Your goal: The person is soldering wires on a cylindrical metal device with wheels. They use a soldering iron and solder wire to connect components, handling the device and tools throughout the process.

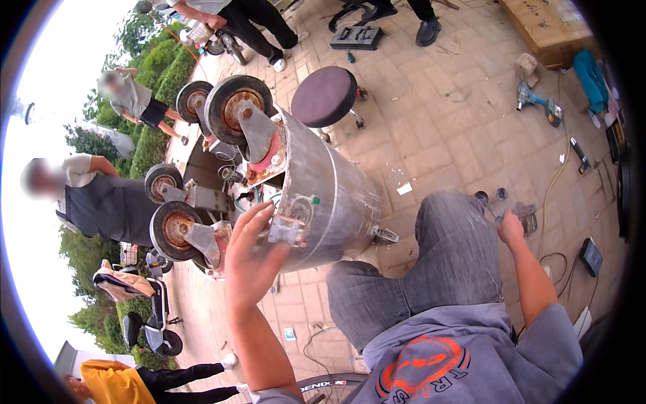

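Observation:
A metal drum-shaped machine (336,195) lies tipped on its side, with rust-marked caster wheels (239,111) and wiring exposed at its open end. My left hand (253,259) is raised at that end's lower rim beside a small pale fitting (286,231), fingers apart; whether it touches the metal I cannot tell. My right hand (511,225) is down on the right beside my knee, closed round a small metal tool too small to identify clearly. Small round dark metal pieces (501,194) lie just above it on the pavers.
A round stool (323,96) stands behind the drum. A drill (538,102), teal bag (591,81), cardboard box (542,27) and cables lie rightward. Several people stand around, including one in a dark apron (108,209) and one in yellow (111,377). A scooter (151,316) is parked left.

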A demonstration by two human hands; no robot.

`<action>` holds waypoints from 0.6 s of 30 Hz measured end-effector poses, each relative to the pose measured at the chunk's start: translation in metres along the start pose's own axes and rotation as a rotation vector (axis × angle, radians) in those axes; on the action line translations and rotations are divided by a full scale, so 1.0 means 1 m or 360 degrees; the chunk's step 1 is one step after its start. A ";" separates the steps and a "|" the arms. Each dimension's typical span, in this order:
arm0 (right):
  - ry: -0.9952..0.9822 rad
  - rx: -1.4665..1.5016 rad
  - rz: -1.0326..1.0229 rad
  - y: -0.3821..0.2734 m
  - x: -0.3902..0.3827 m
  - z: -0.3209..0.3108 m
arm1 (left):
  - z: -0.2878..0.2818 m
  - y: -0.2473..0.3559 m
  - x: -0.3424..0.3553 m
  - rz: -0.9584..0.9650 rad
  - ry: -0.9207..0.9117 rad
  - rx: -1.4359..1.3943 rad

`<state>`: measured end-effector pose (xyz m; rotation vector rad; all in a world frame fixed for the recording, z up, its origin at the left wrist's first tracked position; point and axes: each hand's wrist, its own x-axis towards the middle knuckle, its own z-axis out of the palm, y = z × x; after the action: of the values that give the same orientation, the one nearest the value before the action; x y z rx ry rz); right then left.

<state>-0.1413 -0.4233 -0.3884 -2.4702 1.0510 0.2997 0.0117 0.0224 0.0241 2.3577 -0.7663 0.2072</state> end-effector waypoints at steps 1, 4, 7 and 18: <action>0.0013 -0.0003 -0.0004 0.000 0.000 0.000 | 0.001 0.001 0.000 -0.0060 0.0018 -0.0075; 0.0033 -0.0002 -0.0024 -0.001 0.003 0.000 | 0.002 0.005 0.000 -0.0138 0.0035 -0.0206; 0.0001 -0.0025 -0.0066 -0.004 0.004 -0.001 | 0.001 0.002 -0.001 -0.0078 -0.0005 -0.0154; -0.0021 -0.0105 -0.0015 -0.020 0.022 0.001 | 0.003 -0.011 -0.014 0.0049 0.0187 -0.0221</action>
<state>-0.1113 -0.4239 -0.3913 -2.5271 1.0399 0.3526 0.0060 0.0340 0.0112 2.1836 -0.7370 0.2937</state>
